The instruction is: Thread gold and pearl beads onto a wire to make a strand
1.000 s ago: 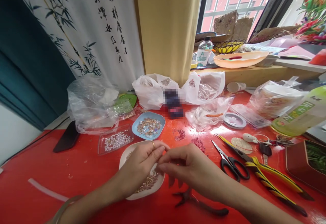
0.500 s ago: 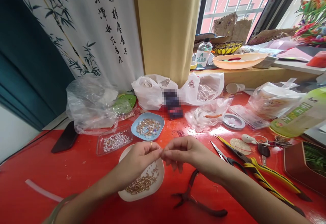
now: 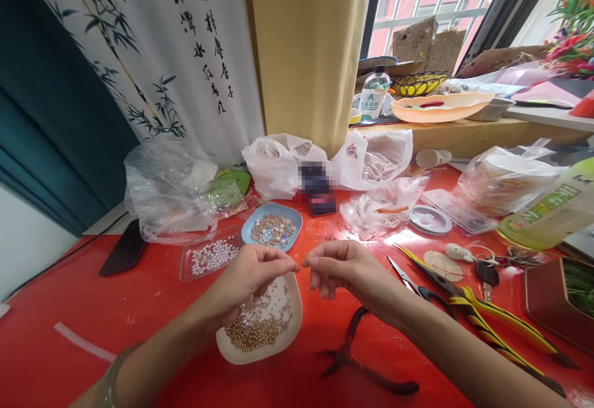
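Over the red table, my left hand is closed in a pinch, thumb against forefinger. Facing it, my right hand pinches too, its fingertips a small gap away from the left ones. What either pinch holds is too small to make out. Below my left hand lies a white dish of gold and clear beads, partly hidden by the hand. A blue dish of mixed beads and a clear tray of white pearl beads sit just beyond. Dark-handled cutters rest below my right hand.
To the right lie scissors, yellow-and-black pliers, a key and a planter box. Plastic bags line the back, with a blurred dark object between them. A black phone lies at left.
My fingertips, touching before, have come slightly apart. Both hands remain pinched above the table, and the whole view has shifted a little.
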A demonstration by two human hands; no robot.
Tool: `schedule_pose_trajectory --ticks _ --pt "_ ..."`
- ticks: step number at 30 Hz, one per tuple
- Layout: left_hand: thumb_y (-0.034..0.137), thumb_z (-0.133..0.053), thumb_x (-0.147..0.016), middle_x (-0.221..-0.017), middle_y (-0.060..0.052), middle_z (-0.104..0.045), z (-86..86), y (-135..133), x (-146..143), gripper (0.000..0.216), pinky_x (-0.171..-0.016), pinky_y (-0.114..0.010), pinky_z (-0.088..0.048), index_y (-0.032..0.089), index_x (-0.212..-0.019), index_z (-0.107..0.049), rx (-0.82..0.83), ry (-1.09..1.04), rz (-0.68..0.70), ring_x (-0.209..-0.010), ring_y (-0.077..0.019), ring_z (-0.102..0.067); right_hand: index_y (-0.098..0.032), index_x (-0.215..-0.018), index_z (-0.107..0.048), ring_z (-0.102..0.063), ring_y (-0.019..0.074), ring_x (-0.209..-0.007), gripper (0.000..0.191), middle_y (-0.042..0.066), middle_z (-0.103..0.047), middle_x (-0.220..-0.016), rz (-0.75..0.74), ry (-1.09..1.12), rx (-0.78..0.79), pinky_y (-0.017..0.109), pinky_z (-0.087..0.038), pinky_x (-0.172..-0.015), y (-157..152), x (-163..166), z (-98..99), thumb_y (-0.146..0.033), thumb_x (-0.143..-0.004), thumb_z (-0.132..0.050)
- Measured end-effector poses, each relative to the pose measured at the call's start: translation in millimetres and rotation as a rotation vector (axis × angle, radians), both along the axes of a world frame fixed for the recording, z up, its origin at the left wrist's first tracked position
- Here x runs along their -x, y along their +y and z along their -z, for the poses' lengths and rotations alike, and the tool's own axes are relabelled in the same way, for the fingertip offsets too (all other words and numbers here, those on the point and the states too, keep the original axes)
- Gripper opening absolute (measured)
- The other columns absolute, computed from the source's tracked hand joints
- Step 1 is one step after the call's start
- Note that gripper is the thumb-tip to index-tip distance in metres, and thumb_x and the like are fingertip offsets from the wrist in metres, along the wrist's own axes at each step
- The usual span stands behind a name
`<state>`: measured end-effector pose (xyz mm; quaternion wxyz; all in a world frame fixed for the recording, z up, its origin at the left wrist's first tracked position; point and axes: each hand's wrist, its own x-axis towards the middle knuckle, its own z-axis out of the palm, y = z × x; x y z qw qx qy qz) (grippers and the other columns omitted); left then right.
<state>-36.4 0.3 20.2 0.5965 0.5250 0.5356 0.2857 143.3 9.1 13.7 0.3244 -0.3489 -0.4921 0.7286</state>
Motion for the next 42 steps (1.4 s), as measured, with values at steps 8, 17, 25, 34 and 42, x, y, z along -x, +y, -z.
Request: schedule_pose_trajectory --ticks 8,17,25,34,42 --pt "0.038 -0.061 -0.066 -0.039 0.01 -0.025 4.5 3 1 0.024 -0.037 -0.022 -0.008 0.015 -0.073 -0.063 0.021 -0.026 -0.06 -0.036 -0.0037 -0.014 -0.014 -0.064 -0.061 -0.053 0.0052 -0.037 0.012 0.001 -0.063 -0.05 0.033 -0.07 0.005 0.015 -0.039 -0.039 -8 8 -2.9 -0.022 -0.071 -0.057" --pt "0.038 -0.064 -0.064 -0.04 0.01 -0.025 5.3 1 -1 0.027 -0.037 -0.021 -0.008 0.013 -0.074 -0.063 0.017 -0.023 -0.079 -0.037 -0.0035 -0.015 -0.013 -0.06 -0.058 -0.053 0.0049 -0.035 0.014 0.0 -0.062 -0.047 0.03 -0.128 0.015 0.014 -0.039 -0.038 -10 12 -2.2 -0.014 -0.072 -0.051" --pt "0.039 -0.062 -0.066 -0.041 0.009 -0.026 5.3 0 -2 0.026 -0.037 -0.021 -0.008 0.014 -0.072 -0.062 0.006 -0.009 -0.08 -0.037 -0.0038 -0.015 -0.013 -0.058 -0.058 -0.053 0.0047 -0.035 0.015 -0.001 -0.062 -0.046 0.025 -0.146 0.024 0.014 -0.041 -0.038 -10 14 -1.2 -0.013 -0.072 -0.051" --pt "0.039 -0.062 -0.066 -0.04 0.01 -0.023 4.8 -1 -3 0.025 -0.037 -0.021 -0.009 0.014 -0.07 -0.061 -0.009 -0.011 -0.078 -0.038 -0.0044 -0.014 -0.013 -0.059 -0.058 -0.052 0.0052 -0.034 0.016 0.0 -0.062 -0.046 0.027 -0.141 0.033 0.014 -0.042 -0.037 -10 14 1.5 -0.011 -0.073 -0.05" --pt "0.038 -0.061 -0.067 -0.04 0.01 -0.024 4.3 0 -2 0.025 -0.037 -0.021 -0.008 0.014 -0.073 -0.062 -0.012 -0.02 -0.077 -0.037 -0.0044 -0.014 -0.014 -0.058 -0.056 -0.054 0.0046 -0.037 0.019 0.0 -0.062 -0.048 0.036 -0.15 -0.004 0.014 -0.041 -0.039 -12 16 2.4 -0.013 -0.076 -0.05"
